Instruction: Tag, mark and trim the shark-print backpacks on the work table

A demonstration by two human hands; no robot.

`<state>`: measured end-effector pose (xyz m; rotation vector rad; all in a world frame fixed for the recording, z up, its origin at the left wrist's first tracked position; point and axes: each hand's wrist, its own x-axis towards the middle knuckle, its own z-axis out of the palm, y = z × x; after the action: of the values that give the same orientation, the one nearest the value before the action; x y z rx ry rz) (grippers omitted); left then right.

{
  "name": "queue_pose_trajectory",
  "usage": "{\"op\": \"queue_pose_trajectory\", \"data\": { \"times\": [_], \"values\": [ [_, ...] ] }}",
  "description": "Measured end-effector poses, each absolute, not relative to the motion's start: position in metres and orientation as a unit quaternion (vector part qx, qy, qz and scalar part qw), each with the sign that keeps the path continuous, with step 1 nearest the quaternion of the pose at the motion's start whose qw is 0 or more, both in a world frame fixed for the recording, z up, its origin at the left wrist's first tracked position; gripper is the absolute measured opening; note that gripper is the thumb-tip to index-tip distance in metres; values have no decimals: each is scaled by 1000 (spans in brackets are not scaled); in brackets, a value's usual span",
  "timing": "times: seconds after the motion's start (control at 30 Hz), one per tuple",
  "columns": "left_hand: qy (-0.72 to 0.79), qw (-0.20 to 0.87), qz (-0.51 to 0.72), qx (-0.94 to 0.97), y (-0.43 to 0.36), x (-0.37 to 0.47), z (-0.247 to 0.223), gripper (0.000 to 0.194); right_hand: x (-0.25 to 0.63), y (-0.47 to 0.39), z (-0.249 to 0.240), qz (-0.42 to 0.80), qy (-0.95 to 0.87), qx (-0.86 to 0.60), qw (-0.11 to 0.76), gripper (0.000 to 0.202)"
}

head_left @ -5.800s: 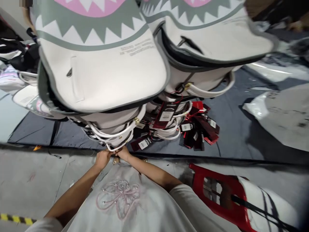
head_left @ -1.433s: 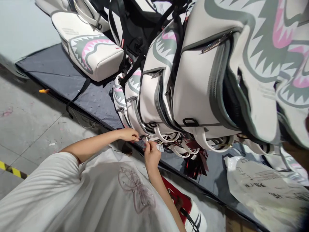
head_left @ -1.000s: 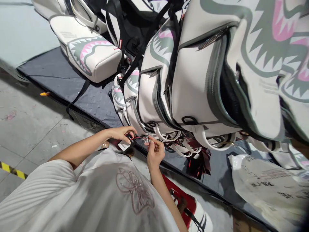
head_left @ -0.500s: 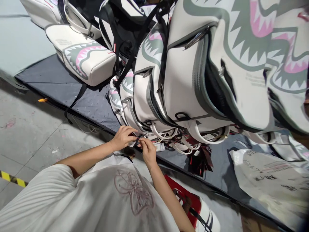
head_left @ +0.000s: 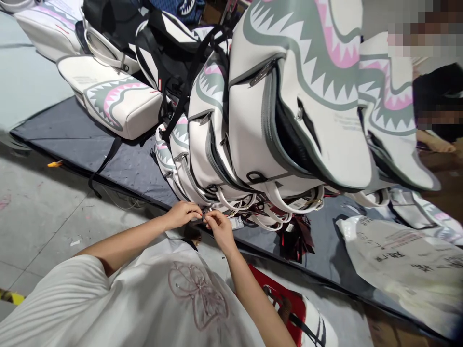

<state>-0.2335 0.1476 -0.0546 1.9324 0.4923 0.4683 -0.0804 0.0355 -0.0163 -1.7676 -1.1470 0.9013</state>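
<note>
My left hand [head_left: 184, 213] and my right hand [head_left: 221, 230] meet at the table's near edge, fingertips pinched close together. Between them is a small dark piece [head_left: 204, 212], too small to name. A pale tag [head_left: 237, 223] lies just right of my right fingers. Right behind my hands stands a row of off-white backpacks with grey-green and pink shark-mouth prints. The nearest big backpack [head_left: 253, 120] has its zipper open and its handle loop [head_left: 285, 202] hanging toward me. Smaller-looking backpacks [head_left: 202, 140] lean in the row to its left.
An off-white bag [head_left: 112, 99] lies on the dark table cover [head_left: 119, 164] at left, with a black strap hanging over the edge. A plastic bag [head_left: 394, 260] and dark red strips [head_left: 296, 238] lie at right. Below is a red-and-white item [head_left: 289, 303]. Another person's hand [head_left: 439, 144] shows far right.
The view has shifted, so the backpacks appear farther left and another person comes into view at right. My hands stay together, fingers still pinched, with only slight finger movement.
</note>
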Motion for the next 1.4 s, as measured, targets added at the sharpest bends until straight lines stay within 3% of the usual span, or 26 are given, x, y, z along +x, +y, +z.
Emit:
{"op": "queue_pose_trajectory", "data": {
  "times": [0.43,0.67,1.4],
  "values": [
    [224,433,96,868,151,-238,-50,24,-79,41,-13,235,-608,-723,230,20],
    [244,395,41,885,148,-233,-43,11,-83,40,-12,187,-657,-718,137,23],
    [238,365,-12,900,143,-221,-31,16,-82,32,-23,120,-710,-687,96,26]
  ]
}}
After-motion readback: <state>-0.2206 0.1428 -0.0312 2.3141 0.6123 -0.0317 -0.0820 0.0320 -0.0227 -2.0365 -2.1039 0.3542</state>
